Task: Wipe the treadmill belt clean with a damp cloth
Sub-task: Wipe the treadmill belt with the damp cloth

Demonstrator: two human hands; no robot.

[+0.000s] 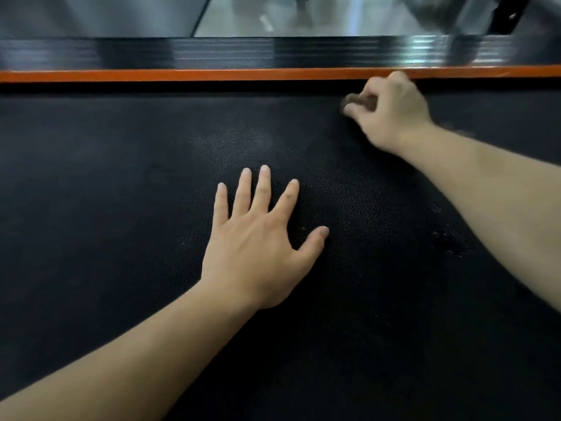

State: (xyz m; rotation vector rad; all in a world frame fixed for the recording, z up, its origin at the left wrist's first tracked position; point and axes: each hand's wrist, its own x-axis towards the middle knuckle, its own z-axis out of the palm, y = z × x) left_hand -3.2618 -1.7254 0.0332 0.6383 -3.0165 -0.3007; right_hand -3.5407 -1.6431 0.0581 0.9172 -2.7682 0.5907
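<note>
The right hand's (391,110) fingers (353,110) are curled tightly round a small dark cloth (357,99), which is blurred and mostly hidden under them. It is pressed to the belt (106,192) at its far edge, just beside the orange strip (182,75), and the knuckles overlap that strip. The left hand's (258,241) fingers (263,189) are straight and spread, thumb out to the side, with the palm flat on the belt near its middle; it holds nothing. Both forearms are bare. The belt is black with a fine dotted texture, with a paler patch (233,141) ahead of the left hand and darker spots (449,241) under the right forearm. Beyond the strip runs a glossy black ribbed rail (151,53), then a shiny grey floor (334,16).
</note>
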